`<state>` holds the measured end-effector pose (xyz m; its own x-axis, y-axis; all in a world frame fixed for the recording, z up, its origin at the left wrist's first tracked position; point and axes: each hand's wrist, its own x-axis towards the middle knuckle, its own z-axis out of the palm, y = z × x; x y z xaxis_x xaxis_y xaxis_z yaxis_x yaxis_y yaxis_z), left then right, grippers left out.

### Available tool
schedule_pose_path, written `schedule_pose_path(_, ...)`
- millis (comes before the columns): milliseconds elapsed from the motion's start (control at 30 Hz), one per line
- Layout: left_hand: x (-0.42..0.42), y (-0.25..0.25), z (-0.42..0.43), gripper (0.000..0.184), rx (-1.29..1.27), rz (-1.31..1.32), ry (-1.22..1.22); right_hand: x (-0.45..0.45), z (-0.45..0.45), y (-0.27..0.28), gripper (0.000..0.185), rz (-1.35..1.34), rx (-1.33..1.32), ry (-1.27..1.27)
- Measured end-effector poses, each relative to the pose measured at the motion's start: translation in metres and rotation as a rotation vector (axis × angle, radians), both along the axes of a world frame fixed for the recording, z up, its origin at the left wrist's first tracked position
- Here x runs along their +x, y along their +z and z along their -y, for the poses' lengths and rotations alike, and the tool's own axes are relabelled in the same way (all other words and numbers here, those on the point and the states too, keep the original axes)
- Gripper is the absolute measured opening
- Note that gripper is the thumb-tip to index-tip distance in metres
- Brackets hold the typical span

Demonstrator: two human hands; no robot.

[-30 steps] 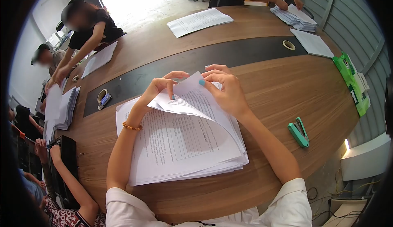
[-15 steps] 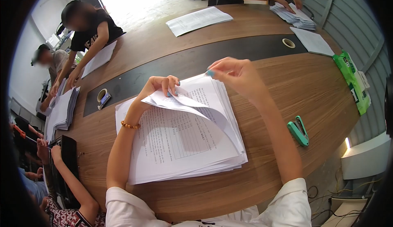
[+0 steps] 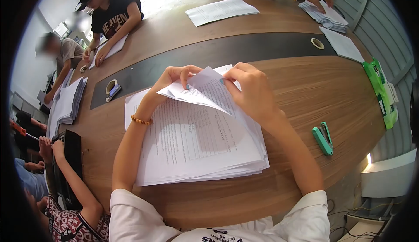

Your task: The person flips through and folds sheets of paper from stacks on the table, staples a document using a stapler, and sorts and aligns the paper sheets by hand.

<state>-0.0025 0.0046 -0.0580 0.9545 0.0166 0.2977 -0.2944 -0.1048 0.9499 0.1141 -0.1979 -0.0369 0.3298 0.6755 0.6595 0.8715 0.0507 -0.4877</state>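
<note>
A thick stack of printed paper sheets (image 3: 196, 141) lies in front of me on the wooden table. My left hand (image 3: 176, 77) is closed on the folded-back far edge of the top sheets, its fingers bent over them. Thumb and fingers of my right hand (image 3: 248, 87) pinch the far right corner of a printed sheet (image 3: 208, 81), which is lifted and curled. The lower part of that page still rests on the stack. A teal stapler (image 3: 323, 138) stands to the right of my right forearm.
Tape rolls (image 3: 317, 44) and a small blue-white box (image 3: 113, 92) lie on the table. Paper piles (image 3: 70, 102) sit at the left, with more papers (image 3: 222, 11) at the far side. A green wipes pack (image 3: 380, 91) is at the right edge. Co-workers (image 3: 115, 21) stand around.
My right hand has moved down and left, and now grips the corner of a sheet that stands raised. The view has shifted slightly. A co-worker at the far left has straightened up.
</note>
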Motion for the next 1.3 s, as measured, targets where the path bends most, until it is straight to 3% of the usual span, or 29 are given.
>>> schedule_pose_path(67,0.0,-0.001,-0.002,0.023,0.055,0.011,0.001,0.002,-0.002,-0.003,0.005,0.027,-0.011,-0.026)
schedule_pose_path(233,-0.001,0.001,0.0,0.031,-0.002,-0.048,-0.002,0.004,-0.002,-0.005,0.003,-0.222,-0.022,0.023)
schedule_pose_path(367,-0.001,0.001,0.002,0.03,0.017,-0.035,0.008,0.005,-0.002,-0.002,0.004,-0.211,-0.009,0.03)
schedule_pose_path(467,-0.004,0.011,0.01,0.028,0.028,-0.054,0.091,0.0,0.002,0.011,0.009,-0.435,-0.15,0.067)
schedule_pose_path(533,-0.005,0.013,0.017,0.029,0.074,-0.074,0.178,0.0,0.002,0.016,0.017,-0.886,-0.16,0.492)
schedule_pose_path(567,-0.007,0.012,0.016,0.032,0.02,-0.095,0.227,0.005,-0.001,0.014,0.022,-0.906,-0.062,0.636)
schedule_pose_path(600,-0.006,0.012,0.016,0.037,-0.032,-0.115,0.276,0.011,-0.003,0.011,0.022,-0.895,-0.057,0.632)
schedule_pose_path(667,-0.004,0.01,0.013,0.026,0.027,-0.061,0.272,0.024,-0.003,0.009,0.022,-0.765,0.08,0.446)
schedule_pose_path(700,-0.004,0.005,0.005,0.023,0.041,-0.078,0.134,0.03,0.003,0.01,0.023,-0.731,-0.129,0.277)
schedule_pose_path(733,-0.003,0.003,0.0,0.024,0.058,-0.093,-0.006,0.034,0.004,0.005,0.023,-0.723,-0.126,0.277)
schedule_pose_path(800,-0.004,0.003,0.002,0.027,-0.054,-0.095,-0.011,0.041,0.002,-0.016,0.029,-0.102,-0.195,0.049)
schedule_pose_path(833,-0.004,0.003,0.002,0.027,-0.061,-0.106,-0.01,0.043,0.001,-0.023,0.038,-0.117,-0.277,0.072)
schedule_pose_path(1033,-0.004,0.002,0.0,0.027,-0.078,-0.105,-0.025,0.038,-0.006,-0.037,0.052,-0.095,-0.323,0.009)
schedule_pose_path(1133,-0.003,0.0,0.0,0.023,-0.058,-0.071,-0.025,0.037,-0.006,-0.03,0.053,-0.291,-0.314,0.082)
schedule_pose_path(1300,-0.003,0.0,0.001,0.019,-0.045,-0.037,-0.019,0.037,-0.008,-0.032,0.05,-0.264,-0.258,0.05)
